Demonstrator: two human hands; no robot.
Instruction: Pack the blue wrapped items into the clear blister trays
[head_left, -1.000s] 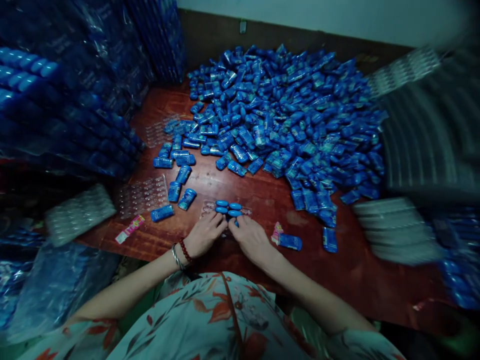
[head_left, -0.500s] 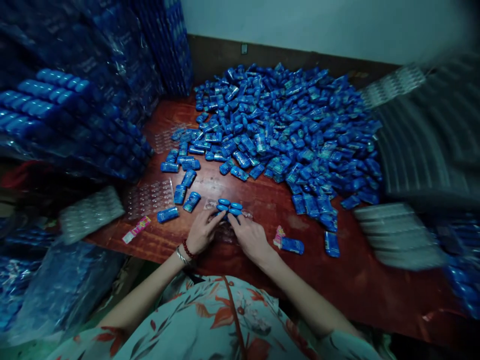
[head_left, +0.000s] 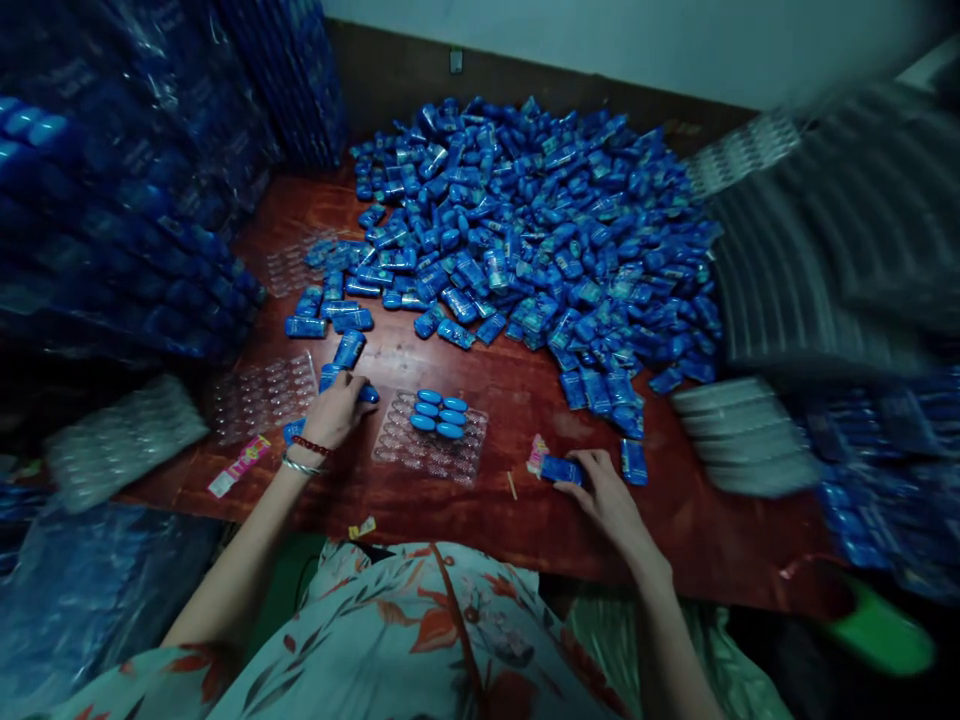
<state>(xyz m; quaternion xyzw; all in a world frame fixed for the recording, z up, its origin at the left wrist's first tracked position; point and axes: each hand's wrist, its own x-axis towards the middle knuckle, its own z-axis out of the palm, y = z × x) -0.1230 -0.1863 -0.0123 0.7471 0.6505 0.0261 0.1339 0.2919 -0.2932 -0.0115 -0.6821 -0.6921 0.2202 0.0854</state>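
A clear plastic blister tray (head_left: pixel 394 440) lies on the table in front of me, with several glossy blue oval pieces (head_left: pixel 439 414) seated in its upper middle. Left of it, my left hand (head_left: pixel 335 412) is closed over a small blue wrapped packet (head_left: pixel 368 394), whose end shows beyond the fingers. Other blue packets (head_left: pixel 349 350) lie right by that hand. On the right, the thumb and fingers of my right hand (head_left: pixel 606 490) pinch the end of another blue packet (head_left: pixel 556 469), which lies against a small pink wrapper (head_left: pixel 537 455).
A big heap of blue packets (head_left: pixel 525 220) covers the back of the table. Empty clear trays (head_left: pixel 266 395) lie at left, with stacked trays (head_left: pixel 746 435) at right. Tall blue packed stacks (head_left: pixel 135 250) stand on the left. A pink strip (head_left: pixel 240 465) lies near the front edge.
Both hands have left the blue oval pieces in the tray and moved apart. The left went to the packets on the left, the right to the packet on the right. The view shifted slightly.
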